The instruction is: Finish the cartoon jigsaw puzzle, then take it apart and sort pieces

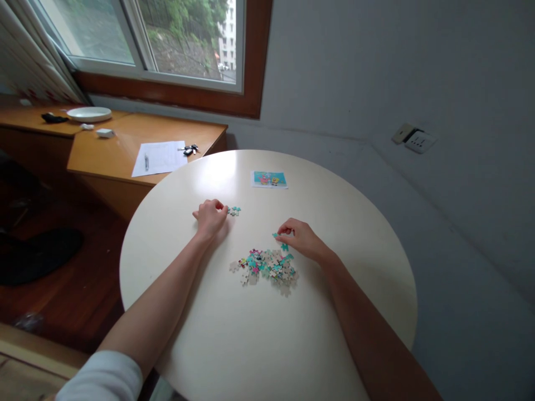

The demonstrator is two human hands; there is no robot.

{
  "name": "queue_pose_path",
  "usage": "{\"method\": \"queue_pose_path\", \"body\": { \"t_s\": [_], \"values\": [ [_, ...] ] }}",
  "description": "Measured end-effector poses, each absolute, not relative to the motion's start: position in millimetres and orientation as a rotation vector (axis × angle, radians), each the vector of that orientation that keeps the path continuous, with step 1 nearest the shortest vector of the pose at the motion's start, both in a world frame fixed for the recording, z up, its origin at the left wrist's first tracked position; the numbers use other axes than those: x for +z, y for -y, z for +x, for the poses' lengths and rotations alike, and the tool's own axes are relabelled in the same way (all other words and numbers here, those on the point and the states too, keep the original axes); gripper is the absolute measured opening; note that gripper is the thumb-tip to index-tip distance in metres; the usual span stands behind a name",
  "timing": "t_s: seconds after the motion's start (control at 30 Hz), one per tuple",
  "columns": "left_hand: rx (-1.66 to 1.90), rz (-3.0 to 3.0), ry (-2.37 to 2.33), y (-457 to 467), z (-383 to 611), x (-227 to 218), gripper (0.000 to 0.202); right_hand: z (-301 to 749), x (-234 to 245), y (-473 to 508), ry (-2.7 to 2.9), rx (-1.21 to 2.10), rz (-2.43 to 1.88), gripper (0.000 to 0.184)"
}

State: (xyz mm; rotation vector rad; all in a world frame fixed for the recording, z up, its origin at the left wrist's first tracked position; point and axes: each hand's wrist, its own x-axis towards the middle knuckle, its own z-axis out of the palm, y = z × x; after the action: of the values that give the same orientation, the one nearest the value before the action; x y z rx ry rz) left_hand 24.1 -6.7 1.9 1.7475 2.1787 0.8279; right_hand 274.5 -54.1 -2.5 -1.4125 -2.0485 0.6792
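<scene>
A jumbled heap of jigsaw puzzle pieces (273,266) lies on the round table, many with their grey backs up, others teal and pink. My right hand (300,236) pinches a small teal puzzle piece (275,235) between thumb and forefinger, just above the heap. Below those fingers rests another teal piece (285,247). Farther left, my left hand (212,216) has its fingers closed at the left end of a small cluster of puzzle pieces (234,211). Whether a piece is between the left fingertips is hidden.
A picture card (270,179) with cartoon figures lies near the far side of the white round table (267,345). Beyond its left edge, a wooden desk (137,125) carries a paper sheet (161,156), keys (190,150) and a white plate (89,114). Walls stand behind and right.
</scene>
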Motion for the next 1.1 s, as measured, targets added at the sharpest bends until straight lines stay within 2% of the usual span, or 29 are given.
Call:
{"method": "queue_pose_path", "body": {
  "t_s": [0.37, 0.63, 0.93, 1.1],
  "values": [
    [0.892, 1.78, -2.119, 7.1, 27.2, -0.7, 0.018, 268.8, -3.4, 54.3, 2.03, 0.588, -1.431, 0.004],
    [0.902, 1.848, -2.06, 8.9, 29.8, -1.4, 0.018, 266.2, -7.5, 53.2, 1.924, 0.692, -1.41, 0.004],
    [0.92, 1.919, -1.963, 11.6, 33.1, 1.1, 0.017, 296.8, -10.6, 36.6, 1.369, 0.381, -1.435, 0.019],
    [0.921, 1.949, -1.928, 12.9, 34.7, 2.0, 0.017, 314.6, -19.8, 29.4, 1.21, 0.404, -1.497, 0.022]
  ]
}}
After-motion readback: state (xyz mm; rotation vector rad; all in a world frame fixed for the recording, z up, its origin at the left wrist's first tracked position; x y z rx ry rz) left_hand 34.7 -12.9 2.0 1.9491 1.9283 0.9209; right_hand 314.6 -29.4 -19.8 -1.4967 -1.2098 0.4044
